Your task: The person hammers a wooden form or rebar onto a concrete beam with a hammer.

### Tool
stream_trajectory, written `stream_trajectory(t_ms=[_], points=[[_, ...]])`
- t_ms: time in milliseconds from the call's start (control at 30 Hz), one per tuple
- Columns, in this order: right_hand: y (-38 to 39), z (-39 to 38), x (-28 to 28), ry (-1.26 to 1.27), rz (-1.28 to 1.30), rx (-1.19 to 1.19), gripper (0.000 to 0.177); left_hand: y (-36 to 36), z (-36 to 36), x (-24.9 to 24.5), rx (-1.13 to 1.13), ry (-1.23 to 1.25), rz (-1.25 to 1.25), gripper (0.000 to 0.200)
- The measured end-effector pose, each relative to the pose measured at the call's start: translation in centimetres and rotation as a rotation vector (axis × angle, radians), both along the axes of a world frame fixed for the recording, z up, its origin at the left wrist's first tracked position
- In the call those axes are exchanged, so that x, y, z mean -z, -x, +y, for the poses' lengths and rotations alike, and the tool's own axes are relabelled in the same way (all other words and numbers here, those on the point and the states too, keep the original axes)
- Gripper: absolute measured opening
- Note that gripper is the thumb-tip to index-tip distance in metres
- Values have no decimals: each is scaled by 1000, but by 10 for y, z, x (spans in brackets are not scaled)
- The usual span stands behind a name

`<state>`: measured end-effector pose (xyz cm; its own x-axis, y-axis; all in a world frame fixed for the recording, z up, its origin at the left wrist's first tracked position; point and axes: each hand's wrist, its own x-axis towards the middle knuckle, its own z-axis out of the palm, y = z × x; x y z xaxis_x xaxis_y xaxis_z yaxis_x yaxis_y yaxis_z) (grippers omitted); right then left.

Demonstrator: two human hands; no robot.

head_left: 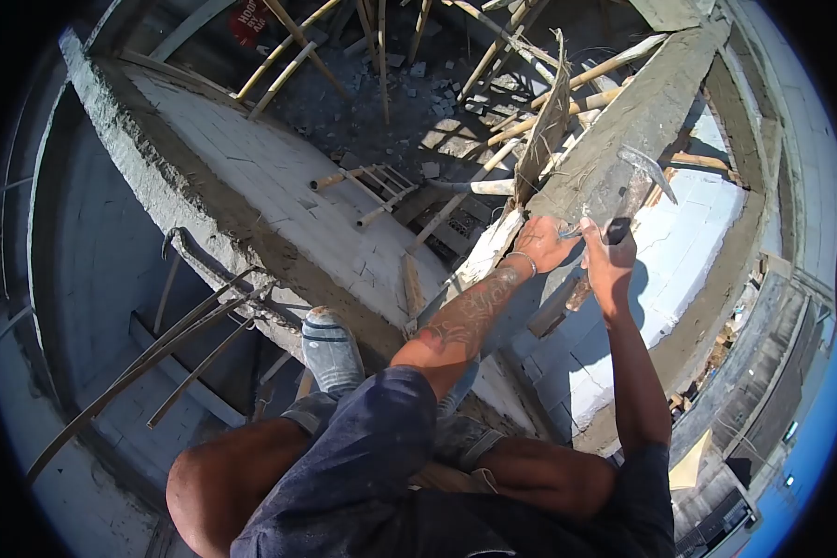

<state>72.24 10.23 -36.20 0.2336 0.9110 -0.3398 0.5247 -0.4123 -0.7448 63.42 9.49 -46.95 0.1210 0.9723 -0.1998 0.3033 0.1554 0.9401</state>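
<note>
My right hand is closed around the handle of a claw hammer, whose metal head points up and away to the right. The lower end of the handle sticks out below the fist. Close beside it, my left hand is pinched at the edge of the concrete beam. A small bluish bit shows at its fingertips, too small to name. A rough, splintered board stands upright just beyond the left hand.
Below lies a deep space with bamboo poles, a small ladder and rubble. Bent rebar juts out at the left, near a rough concrete beam. My shoe rests by that beam. A white block wall drops at the right.
</note>
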Motion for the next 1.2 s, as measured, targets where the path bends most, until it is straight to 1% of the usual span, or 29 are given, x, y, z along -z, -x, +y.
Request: stream_trajectory(t_ms=[67,100,133,167,200,233,300,333,367,400,433,467,500,533,567,633,700,733,767,800,833,900,933,967,1000,1033,1100,1167,1200], points=[[38,22,4,-41,10,-95,38,24,19,19,18,79,-155,37],[63,42,19,-238,-137,-254,41,37,27,43,-77,-2,-274,35],[89,67,26,-195,-228,-396,40,57,37,40,-126,31,-330,32],[118,83,36,-183,-361,-502,35,76,46,34,-224,-47,-262,30],[143,92,44,-106,-389,-547,30,85,51,59,-303,-162,-155,31],[159,99,49,-21,-375,-567,29,89,55,82,-387,-29,-269,31],[168,107,53,5,-370,-552,28,90,60,83,-539,-385,-75,30],[160,108,54,14,-308,-473,30,91,61,84,-529,-385,-76,30],[146,105,56,35,-253,-400,32,92,57,79,-527,-15,-384,29],[121,102,40,47,-147,-370,36,91,57,73,-507,359,-686,33],[90,94,28,67,44,-248,39,82,55,64,-529,286,-704,39],[62,82,1,1,23,-218,36,73,47,45,-478,347,-617,39],[29,72,-16,80,-84,-215,34,51,34,47,-370,62,-286,36],[5,50,-32,33,-88,-138,33,37,15,3,-285,-169,-201,28],[-21,30,-33,59,-117,-64,30,18,-3,0,-114,-317,-176,22],[-48,-15,-51,123,-163,71,31,8,-23,-22,197,-215,-90,16],[-67,-61,-58,111,-126,223,29,13,-19,4,15,-237,-129,17],[-72,-86,-59,116,-93,297,29,15,-15,61,-211,-376,-116,16],[-79,-106,-63,121,-67,355,28,46,1,79,-344,-189,-175,24],[-81,-127,-63,125,-72,408,27,64,22,107,-472,15,-324,30],[-86,-149,-68,135,-87,465,27,73,35,119,-402,87,-400,37],[-95,-193,-81,124,-131,469,23,71,40,145,-426,0,-215,35],[-99,-216,-101,152,-155,484,23,68,32,151,-420,56,-260,36],[-100,-228,-111,239,-208,518,23,69,42,151,-408,70,-298,40],[-98,-238,-111,318,-239,549,22,72,38,107,-430,229,-514,40],[-98,-259,-111,321,-221,564,22,72,33,95,-359,171,-444,38],[-98,-293,-90,217,-258,766,21,62,21,70,-188,259,-479,35],[-80,-299,-69,199,-195,826,21,39,-8,61,-93,-150,-92,24],[-78,-304,-54,202,-121,851,21,29,-27,38,-27,-266,-125,20]])
